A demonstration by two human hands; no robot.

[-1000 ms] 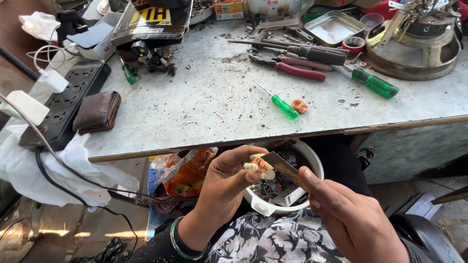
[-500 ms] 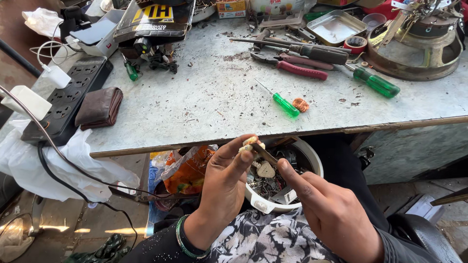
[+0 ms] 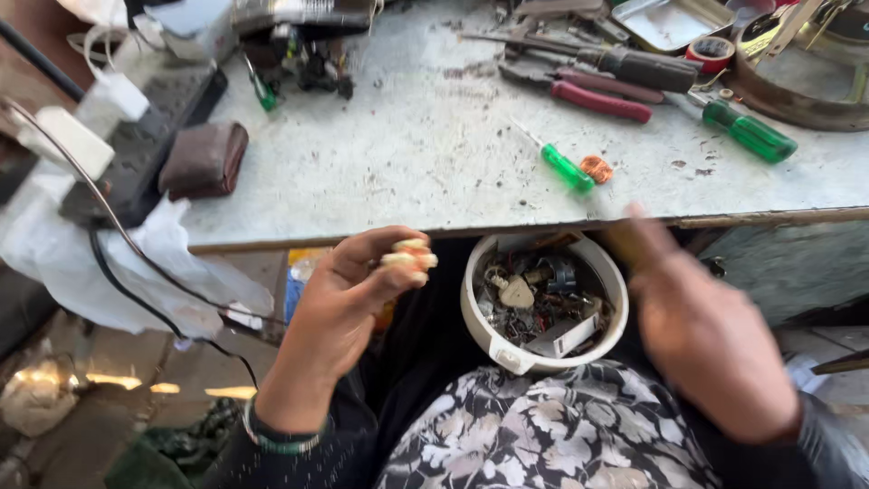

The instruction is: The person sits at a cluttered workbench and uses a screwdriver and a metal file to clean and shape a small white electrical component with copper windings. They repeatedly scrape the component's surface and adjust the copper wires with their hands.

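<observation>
Right hand point(image 3: 715, 349) now off bowl point(image 3: 507, 349)

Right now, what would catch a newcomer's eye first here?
The left hand, raised below the table edge, pinches a small pale yellowish part. Beside it, on the person's lap, sits a round white plastic bowl of metal scraps, with the blurred right hand at its right. Green-handled screwdrivers lie on the scuffed grey table.
</observation>
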